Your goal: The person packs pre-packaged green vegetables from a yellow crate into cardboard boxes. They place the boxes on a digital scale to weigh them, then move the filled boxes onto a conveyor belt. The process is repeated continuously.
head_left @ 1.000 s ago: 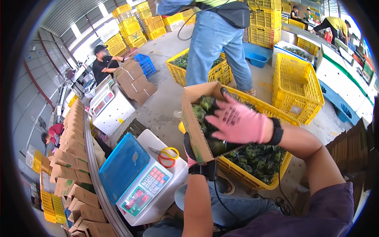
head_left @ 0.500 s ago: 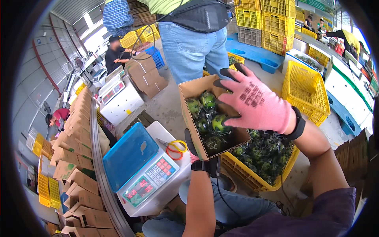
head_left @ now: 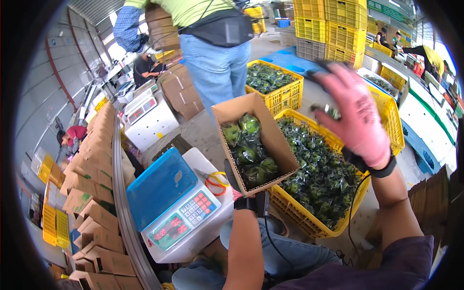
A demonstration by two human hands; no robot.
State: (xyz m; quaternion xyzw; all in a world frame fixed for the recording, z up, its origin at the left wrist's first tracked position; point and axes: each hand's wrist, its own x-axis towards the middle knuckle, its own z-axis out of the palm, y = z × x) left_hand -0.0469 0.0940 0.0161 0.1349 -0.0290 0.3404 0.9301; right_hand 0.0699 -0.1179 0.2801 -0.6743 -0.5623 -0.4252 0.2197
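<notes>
A tall open cardboard box (head_left: 285,147) tilts in front of me, with several green fruits (head_left: 247,154) in clear wrap at its lower left end. My left hand (head_left: 235,181), gloved, grips the box's near-left side; the box hides most of its fingers. To the right, my right hand (head_left: 355,108) is raised in a pink glove with dark fingertips, blurred, its fingers and thumb spread apart. A shiny wrapped item (head_left: 330,111) shows beside the thumb; whether it touches the hand I cannot tell. Below is a yellow crate (head_left: 314,231) full of wrapped green produce.
A blue-topped digital scale (head_left: 162,191) stands at left, with orange-handled scissors (head_left: 216,182) beside it. A person in jeans (head_left: 212,63) stands ahead, near another full yellow crate (head_left: 285,96). Open cardboard boxes (head_left: 104,217) line the far left. Yellow crates (head_left: 345,24) are stacked behind.
My right hand has moved from over the box to the right, away from it. The box has shifted slightly down in view. The person ahead has moved left, uncovering the far crate.
</notes>
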